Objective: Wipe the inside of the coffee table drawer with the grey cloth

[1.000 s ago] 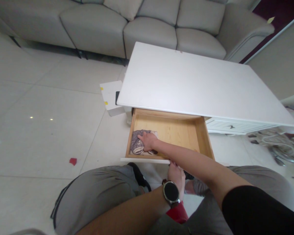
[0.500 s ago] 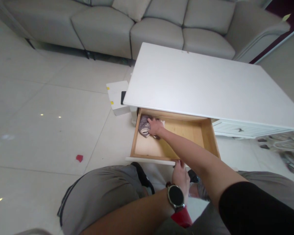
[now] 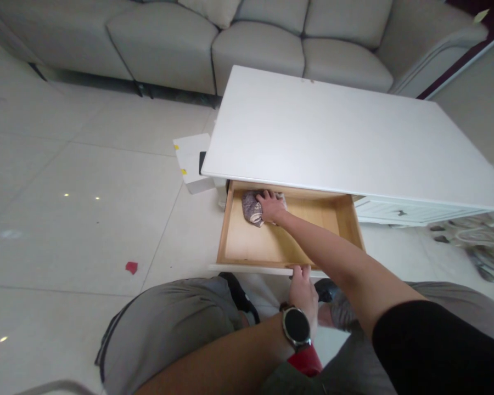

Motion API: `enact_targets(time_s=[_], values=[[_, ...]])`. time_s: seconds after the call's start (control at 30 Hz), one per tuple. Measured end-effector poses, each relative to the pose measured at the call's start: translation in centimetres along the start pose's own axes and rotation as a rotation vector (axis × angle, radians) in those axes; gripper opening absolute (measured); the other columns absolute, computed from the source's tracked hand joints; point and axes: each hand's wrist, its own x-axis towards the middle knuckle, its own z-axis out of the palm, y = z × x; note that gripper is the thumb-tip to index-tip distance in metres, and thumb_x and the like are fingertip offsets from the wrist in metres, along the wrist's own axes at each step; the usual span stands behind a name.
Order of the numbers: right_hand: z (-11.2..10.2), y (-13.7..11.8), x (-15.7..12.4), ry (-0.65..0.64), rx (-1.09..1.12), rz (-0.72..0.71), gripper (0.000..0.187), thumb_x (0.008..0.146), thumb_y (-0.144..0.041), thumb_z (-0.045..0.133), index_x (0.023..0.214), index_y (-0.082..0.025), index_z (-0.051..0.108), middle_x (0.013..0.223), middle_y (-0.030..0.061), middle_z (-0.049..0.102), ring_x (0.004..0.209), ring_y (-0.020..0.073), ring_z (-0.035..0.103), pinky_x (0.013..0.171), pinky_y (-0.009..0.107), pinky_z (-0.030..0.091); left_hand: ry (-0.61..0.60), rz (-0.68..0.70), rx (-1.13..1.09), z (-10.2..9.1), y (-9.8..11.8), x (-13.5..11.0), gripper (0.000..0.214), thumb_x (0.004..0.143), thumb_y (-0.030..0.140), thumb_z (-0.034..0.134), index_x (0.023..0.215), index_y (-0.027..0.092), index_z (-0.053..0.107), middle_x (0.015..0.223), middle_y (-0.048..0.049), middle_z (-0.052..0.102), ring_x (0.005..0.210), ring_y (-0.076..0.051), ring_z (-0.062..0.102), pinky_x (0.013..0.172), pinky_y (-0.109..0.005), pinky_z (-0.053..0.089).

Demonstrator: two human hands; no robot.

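The wooden drawer is pulled out from the white coffee table. Inside it, at the back left, a folded purple-grey patterned cloth lies on the drawer's floor. My right hand presses down on the cloth, its fingers partly curled over it. At the front of the drawer, my left hand, below which a round watch is strapped, has its fingers closed at the upper edge of the drawer front. A small dark bit of the handle shows beside them, and the rest of that grip is hidden.
A white box with yellow tabs stands on the floor left of the table, a dark flat object on it. A red scrap lies on the tiles. Behind stands a grey sofa. A second drawer is closed.
My right hand has slid the cloth a little to the right, away from the drawer's left wall. My left hand stays at the drawer front. The view has shifted slightly.
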Motion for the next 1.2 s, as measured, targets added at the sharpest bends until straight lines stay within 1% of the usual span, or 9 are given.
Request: enact_targets(time_s=[0.1,0.27,0.37,0.5,0.63,0.73,0.9,1.0,1.2], values=[[0.7,5.4,-2.2,-0.034,-0.036,0.055,0.079,0.077,-0.035,0.065,0.151,-0.028,0.037,0.159,0.0175,0.03,0.144,0.041,0.025,0.103,0.063,0.037,-0.098,0.07,0.172,-0.6,-0.6,0.3,0.022,0.084,0.009,0.063,0.093,0.017,0.082,0.084,-0.012,0.072,0.106,-0.03,0.052,0.086,-0.045,0.045],[2.5,16.1,-7.6,-0.114,-0.141,0.318,0.083,0.079,-0.031,0.066,0.155,-0.023,0.033,0.16,0.0214,0.027,0.142,0.0422,0.03,0.108,0.062,0.032,-0.044,0.103,0.194,-1.3,-1.2,0.3,0.025,0.087,0.007,0.059,0.09,0.016,0.081,0.077,-0.0109,0.068,0.098,-0.027,0.053,0.078,-0.04,0.044],[3.5,19.6,-9.7,-0.167,-0.18,0.433,0.087,0.08,-0.034,0.067,0.157,-0.02,0.03,0.161,0.0236,0.026,0.144,0.0434,0.028,0.109,0.059,0.032,-0.029,0.094,0.185,-1.3,-1.2,0.1,0.022,0.085,0.006,0.06,0.086,0.013,0.081,0.074,-0.0103,0.066,0.095,-0.026,0.053,0.078,-0.039,0.044],[4.3,19.5,-9.4,-0.215,-0.199,0.446,0.095,0.076,-0.038,0.071,0.159,-0.023,0.026,0.162,0.0221,0.024,0.144,0.0464,0.026,0.109,0.064,0.03,-0.041,0.121,0.195,-1.7,-1.4,-0.2,0.021,0.087,0.008,0.061,0.083,0.014,0.08,0.073,-0.0104,0.065,0.099,-0.028,0.053,0.081,-0.041,0.044],[4.5,18.7,-9.2,-0.251,-0.169,0.43,0.1,0.072,-0.04,0.072,0.159,-0.024,0.025,0.159,0.0214,0.027,0.142,0.0454,0.03,0.106,0.062,0.035,-0.031,0.146,0.196,-2.2,-1.7,-0.4,0.019,0.088,0.014,0.062,0.088,0.014,0.081,0.076,-0.0118,0.067,0.103,-0.03,0.051,0.083,-0.044,0.044],[5.0,18.8,-11.3,-0.272,-0.156,0.369,0.102,0.069,-0.044,0.073,0.158,-0.024,0.025,0.158,0.0212,0.027,0.141,0.0439,0.03,0.105,0.062,0.036,-0.016,0.141,0.183,-2.3,-1.9,-0.5,0.022,0.089,0.012,0.059,0.09,0.015,0.08,0.078,-0.0117,0.067,0.104,-0.029,0.05,0.086,-0.046,0.043],[5.8,19.0,-14.8,-0.26,-0.172,0.284,0.093,0.069,-0.039,0.073,0.153,-0.023,0.036,0.156,0.023,0.029,0.14,0.0433,0.029,0.105,0.063,0.035,-0.037,0.198,0.151,-2.3,-2.7,-0.5,0.024,0.091,0.01,0.055,0.09,0.013,0.079,0.076,-0.0107,0.065,0.104,-0.028,0.05,0.085,-0.045,0.042],[5.6,18.7,-14.6,-0.278,-0.176,0.289,0.095,0.067,-0.036,0.073,0.153,-0.023,0.036,0.154,0.0227,0.032,0.139,0.0436,0.032,0.104,0.063,0.035,-0.012,0.221,0.175,-2.4,-3.1,-0.7,0.025,0.092,0.01,0.054,0.092,0.012,0.078,0.08,-0.0109,0.066,0.104,-0.027,0.051,0.084,-0.044,0.042],[4.4,17.3,-12.3,-0.242,-0.172,0.269,0.095,0.068,-0.038,0.074,0.154,-0.022,0.035,0.151,0.0247,0.036,0.133,0.0424,0.04,0.101,0.058,0.04,0.008,0.196,0.191,-2.6,-2.9,-0.8,0.023,0.094,0.014,0.055,0.093,0.014,0.078,0.086,-0.0109,0.069,0.107,-0.027,0.052,0.086,-0.044,0.042]])
